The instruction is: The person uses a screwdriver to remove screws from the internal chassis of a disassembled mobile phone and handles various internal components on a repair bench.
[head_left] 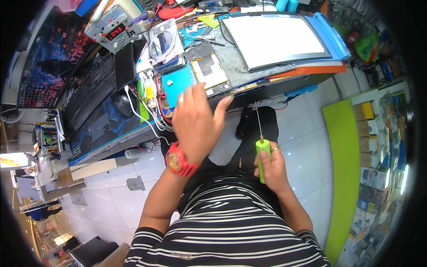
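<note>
My left hand (198,118), with a red watch (181,161) on its wrist, is raised in front of the bench edge. Its fingers are stretched out, slightly blurred, and the thumb stands apart. Just beyond the fingertips lies a blue pad (177,84). Next to the pad is a phone (209,69) with its back off and inner parts showing. My right hand (272,167) is wrapped round a green-handled tool with a thin metal shaft (263,155), its thumb along the handle. The shaft points away from me, over my leg and apart from the bench.
A white lit panel (275,39) lies on the bench at the right. A power supply (113,29), a dark phone (125,66), a mouse (123,103) and a keyboard (84,84) stand left. White cables (153,115) hang over the bench edge. A green-edged shelf (342,164) stands right.
</note>
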A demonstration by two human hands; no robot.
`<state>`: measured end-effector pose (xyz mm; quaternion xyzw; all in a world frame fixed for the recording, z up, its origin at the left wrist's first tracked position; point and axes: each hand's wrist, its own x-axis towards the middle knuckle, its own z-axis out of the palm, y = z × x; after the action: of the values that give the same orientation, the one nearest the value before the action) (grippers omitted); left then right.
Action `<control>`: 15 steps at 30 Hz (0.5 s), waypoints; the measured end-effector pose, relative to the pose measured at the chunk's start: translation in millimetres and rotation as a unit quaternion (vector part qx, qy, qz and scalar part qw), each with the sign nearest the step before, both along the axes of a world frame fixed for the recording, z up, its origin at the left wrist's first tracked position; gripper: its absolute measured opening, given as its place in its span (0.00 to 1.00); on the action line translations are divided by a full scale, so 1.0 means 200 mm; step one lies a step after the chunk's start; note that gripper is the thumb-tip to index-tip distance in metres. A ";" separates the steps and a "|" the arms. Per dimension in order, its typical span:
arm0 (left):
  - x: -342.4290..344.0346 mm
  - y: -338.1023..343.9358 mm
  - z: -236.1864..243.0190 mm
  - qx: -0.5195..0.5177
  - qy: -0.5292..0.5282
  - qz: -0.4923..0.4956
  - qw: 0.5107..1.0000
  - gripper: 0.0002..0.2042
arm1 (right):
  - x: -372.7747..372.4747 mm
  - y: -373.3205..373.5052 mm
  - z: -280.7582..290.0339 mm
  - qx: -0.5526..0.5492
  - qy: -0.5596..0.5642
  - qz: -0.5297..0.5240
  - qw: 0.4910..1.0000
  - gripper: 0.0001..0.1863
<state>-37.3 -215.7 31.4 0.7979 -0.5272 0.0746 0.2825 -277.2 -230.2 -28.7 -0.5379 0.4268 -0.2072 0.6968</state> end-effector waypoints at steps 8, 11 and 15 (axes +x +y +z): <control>0.04 -0.29 -0.04 0.120 -0.064 0.131 0.982 0.43 | 0.00 0.02 0.01 -0.031 0.001 0.032 0.999 0.24; 0.07 -0.24 -0.03 0.130 -0.045 0.095 0.986 0.40 | -0.04 0.03 -0.02 -0.025 0.005 0.022 0.999 0.24; 0.15 -0.16 0.00 0.116 0.003 -0.010 0.993 0.38 | -0.06 0.02 -0.04 -0.005 0.012 0.002 1.000 0.22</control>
<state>-6.7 -247.0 31.2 0.8201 -0.5395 0.0075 0.1905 -288.6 -225.9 -36.5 -0.5447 0.4325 -0.2013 0.6897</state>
